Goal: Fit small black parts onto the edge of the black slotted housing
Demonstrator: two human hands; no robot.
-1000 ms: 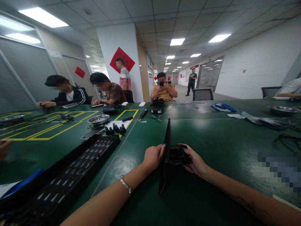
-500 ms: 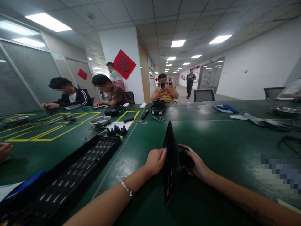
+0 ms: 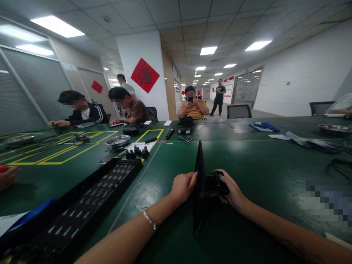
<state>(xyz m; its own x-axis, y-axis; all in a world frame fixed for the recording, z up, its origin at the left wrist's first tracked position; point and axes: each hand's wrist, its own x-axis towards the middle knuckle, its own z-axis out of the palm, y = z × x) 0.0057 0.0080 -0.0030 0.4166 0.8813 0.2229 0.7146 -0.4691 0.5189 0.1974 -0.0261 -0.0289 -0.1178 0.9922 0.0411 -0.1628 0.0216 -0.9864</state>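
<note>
A thin black panel (image 3: 199, 205) stands nearly edge-on in front of me, above the green table. My left hand (image 3: 182, 187) is closed on it, thumb at the near face and the other fingers partly hidden. From its right side sticks out a blocky black mount (image 3: 213, 184). My right hand (image 3: 233, 193) is wrapped round the outer end of that mount, with a thumb on top and fingertips showing below. What kind of device the panel belongs to, I cannot tell.
At left lies a long black tray (image 3: 104, 183) with rows of light slots. Beyond it are several black knob-like parts (image 3: 136, 151) and a metal bowl (image 3: 117, 140). A screwdriver-like tool (image 3: 184, 138) lies ahead. Another person's hand (image 3: 9, 178) shows at the left edge.
The panel has turned more edge-on, and the mount shows more clearly on its right. Both hands keep their hold. A co-worker's hand at left has moved inward with something red.
</note>
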